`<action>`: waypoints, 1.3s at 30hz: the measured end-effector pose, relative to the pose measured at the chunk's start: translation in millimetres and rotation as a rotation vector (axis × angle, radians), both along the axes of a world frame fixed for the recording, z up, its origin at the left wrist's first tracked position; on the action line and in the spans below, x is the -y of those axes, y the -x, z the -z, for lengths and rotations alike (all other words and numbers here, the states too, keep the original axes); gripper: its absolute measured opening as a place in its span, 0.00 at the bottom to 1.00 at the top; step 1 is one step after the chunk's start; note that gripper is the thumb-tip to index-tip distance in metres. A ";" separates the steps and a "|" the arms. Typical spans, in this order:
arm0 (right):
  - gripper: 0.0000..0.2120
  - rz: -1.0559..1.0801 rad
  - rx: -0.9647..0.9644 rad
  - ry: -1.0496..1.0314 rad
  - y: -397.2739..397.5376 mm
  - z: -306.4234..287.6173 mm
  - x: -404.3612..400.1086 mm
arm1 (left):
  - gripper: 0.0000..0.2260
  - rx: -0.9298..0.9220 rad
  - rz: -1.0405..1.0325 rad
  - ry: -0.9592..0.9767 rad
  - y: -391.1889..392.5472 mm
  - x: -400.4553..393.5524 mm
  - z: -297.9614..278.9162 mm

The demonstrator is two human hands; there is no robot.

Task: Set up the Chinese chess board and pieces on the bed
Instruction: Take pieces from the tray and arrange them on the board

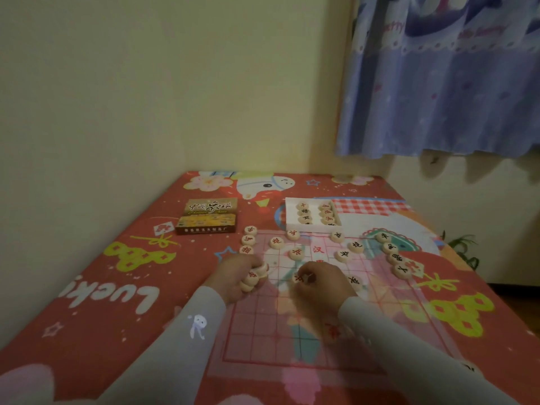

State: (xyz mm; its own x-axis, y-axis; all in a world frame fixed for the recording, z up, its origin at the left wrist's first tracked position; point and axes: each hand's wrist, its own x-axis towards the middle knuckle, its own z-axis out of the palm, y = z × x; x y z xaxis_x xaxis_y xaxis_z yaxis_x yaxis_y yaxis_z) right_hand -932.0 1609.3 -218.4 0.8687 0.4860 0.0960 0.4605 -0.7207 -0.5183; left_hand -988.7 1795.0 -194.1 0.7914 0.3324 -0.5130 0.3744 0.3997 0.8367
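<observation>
Left hand (238, 280) is clutching a stack of pieces (252, 280) at the board's (292, 331) left edge; right hand (320, 283) is pinching one piece (298, 277) mid-board, tray (312, 214) sitting far.

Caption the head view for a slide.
Left hand holds round wooden pieces; right hand sets one on the translucent board.
</observation>
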 end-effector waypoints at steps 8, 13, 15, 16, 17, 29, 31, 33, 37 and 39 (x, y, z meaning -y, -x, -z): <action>0.09 -0.048 0.027 0.040 1.4 -2.3 -15.6 | 0.01 -0.007 0.030 -0.063 0.8 -5.1 7.9; 0.18 -0.116 -0.060 -0.205 4.8 -8.5 -6.9 | 0.02 -0.038 0.184 -0.135 4.3 4.5 8.7; 0.21 -0.173 -0.110 -0.264 12.6 -14.2 -4.3 | 0.02 -0.033 0.274 -0.147 5.2 13.6 9.5; 0.21 -0.201 -0.109 -0.260 15.8 -15.9 -2.8 | 0.03 -0.030 0.303 -0.141 6.7 19.6 8.0; 0.21 -0.221 -0.094 -0.250 18.2 -16.4 -0.4 | 0.04 -0.019 0.318 -0.129 7.7 25.1 6.9; 0.19 -0.129 -0.039 -0.335 30.0 -24.8 56.0 | 0.05 -0.003 0.132 0.004 5.4 46.8 -3.7; 0.18 -0.114 -0.020 -0.325 31.3 -24.5 62.7 | 0.05 0.009 0.149 0.013 4.8 50.2 -2.3; 0.18 -0.105 -0.015 -0.334 31.7 -22.1 68.8 | 0.05 0.012 0.152 0.023 6.3 52.5 -2.3; 0.16 -0.056 -0.014 -0.350 29.7 -17.8 85.8 | 0.10 0.025 0.155 0.011 6.3 52.5 -4.5; 0.14 -0.022 -0.010 -0.346 29.7 -16.7 96.2 | 0.14 0.022 0.148 0.018 3.2 52.0 -3.1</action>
